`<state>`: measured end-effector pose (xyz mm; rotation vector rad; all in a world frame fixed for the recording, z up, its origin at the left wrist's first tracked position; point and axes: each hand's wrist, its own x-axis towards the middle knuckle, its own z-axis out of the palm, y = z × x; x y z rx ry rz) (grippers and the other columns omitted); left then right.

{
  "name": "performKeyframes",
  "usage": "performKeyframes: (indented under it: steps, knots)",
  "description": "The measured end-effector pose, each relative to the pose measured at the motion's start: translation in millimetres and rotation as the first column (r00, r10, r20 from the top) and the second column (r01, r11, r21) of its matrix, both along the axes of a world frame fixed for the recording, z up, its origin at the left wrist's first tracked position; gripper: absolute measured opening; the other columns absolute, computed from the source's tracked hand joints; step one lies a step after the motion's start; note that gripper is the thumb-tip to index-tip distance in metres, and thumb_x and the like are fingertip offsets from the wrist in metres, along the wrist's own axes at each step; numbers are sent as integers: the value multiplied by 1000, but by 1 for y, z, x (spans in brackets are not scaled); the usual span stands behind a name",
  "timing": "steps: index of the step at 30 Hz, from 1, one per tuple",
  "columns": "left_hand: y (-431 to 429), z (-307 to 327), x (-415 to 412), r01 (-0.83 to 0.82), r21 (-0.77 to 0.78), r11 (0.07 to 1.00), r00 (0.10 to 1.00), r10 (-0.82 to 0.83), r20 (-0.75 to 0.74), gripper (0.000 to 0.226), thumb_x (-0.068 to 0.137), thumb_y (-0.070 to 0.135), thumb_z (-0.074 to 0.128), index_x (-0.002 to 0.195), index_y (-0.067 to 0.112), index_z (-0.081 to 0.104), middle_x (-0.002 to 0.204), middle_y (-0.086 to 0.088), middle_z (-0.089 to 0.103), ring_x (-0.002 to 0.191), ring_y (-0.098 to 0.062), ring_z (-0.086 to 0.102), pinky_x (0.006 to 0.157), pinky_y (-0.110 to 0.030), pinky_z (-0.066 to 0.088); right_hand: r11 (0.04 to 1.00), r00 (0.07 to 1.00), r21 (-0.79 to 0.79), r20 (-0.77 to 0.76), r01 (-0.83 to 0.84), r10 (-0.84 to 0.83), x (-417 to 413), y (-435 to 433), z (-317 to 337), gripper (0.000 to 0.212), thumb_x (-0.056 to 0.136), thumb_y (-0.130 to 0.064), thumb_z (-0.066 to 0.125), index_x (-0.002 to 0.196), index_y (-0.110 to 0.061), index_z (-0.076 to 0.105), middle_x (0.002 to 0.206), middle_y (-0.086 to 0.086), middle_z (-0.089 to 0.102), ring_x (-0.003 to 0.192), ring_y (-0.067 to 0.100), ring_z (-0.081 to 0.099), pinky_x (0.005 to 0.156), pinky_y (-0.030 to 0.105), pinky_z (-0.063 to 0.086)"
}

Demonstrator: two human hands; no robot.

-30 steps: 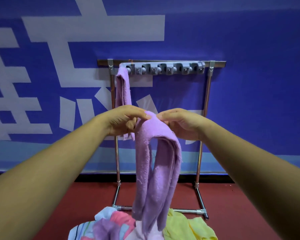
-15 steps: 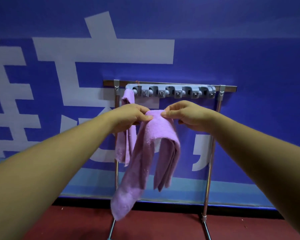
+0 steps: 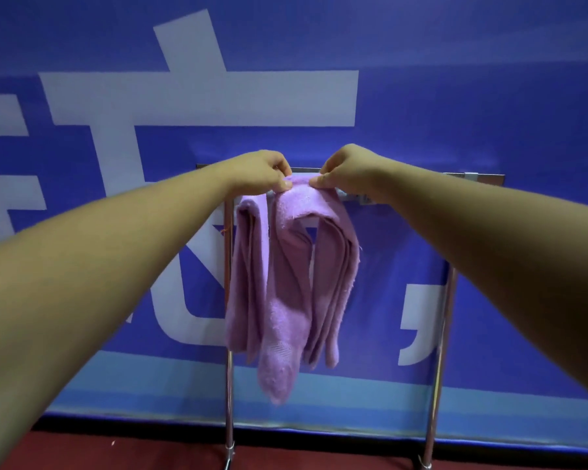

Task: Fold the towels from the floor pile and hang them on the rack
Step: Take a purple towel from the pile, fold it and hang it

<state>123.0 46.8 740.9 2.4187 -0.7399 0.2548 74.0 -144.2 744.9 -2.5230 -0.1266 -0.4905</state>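
While both bare forearms reach forward, the left hand (image 3: 262,174) and the right hand (image 3: 350,171) meet at the top of the rack (image 3: 438,368), close together but not touching. Each has its fingers curled and its thumb and fingertips pinched on the upper fold of a folded lilac towel (image 3: 282,317). That towel is bunched over at rail height near the rack's left end. Its layered halves hang down in front of the rack in two long lobes, the nearer one reaching lowest, and both ends stay well above the foot of the rack. The hands cover the spot where the cloth meets the top rail (image 3: 486,178), so I cannot tell whether the fold lies on the rail or is only held against it. Just to the left, against the rack's left post (image 3: 230,401), a second lilac towel (image 3: 241,283) hangs from the top in a narrow folded strip. Its side touches the held towel, and its lower edge ends higher than the longest lobe. A short piece of grey fitting (image 3: 360,198) shows under the rail below the right wrist. Towards the rack's right end the rail is bare metal. Behind the rack stands a blue banner (image 3: 455,79) with large white characters and a pale blue band along its bottom. The rack's two posts stand on a red floor (image 3: 133,452).
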Motion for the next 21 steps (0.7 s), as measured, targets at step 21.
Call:
performKeyframes:
  steps: [21]
  knots:
    - [-23, -38, 110, -348, 100, 932, 880, 287, 379, 5, 91, 26, 61, 94, 25, 58, 109, 0, 68, 109, -28, 58, 95, -39, 35, 950, 917, -141, 335, 277, -218, 135, 22, -37, 18, 89, -27, 68, 102, -15, 67, 99, 5, 68, 105, 31, 57, 85, 39, 27]
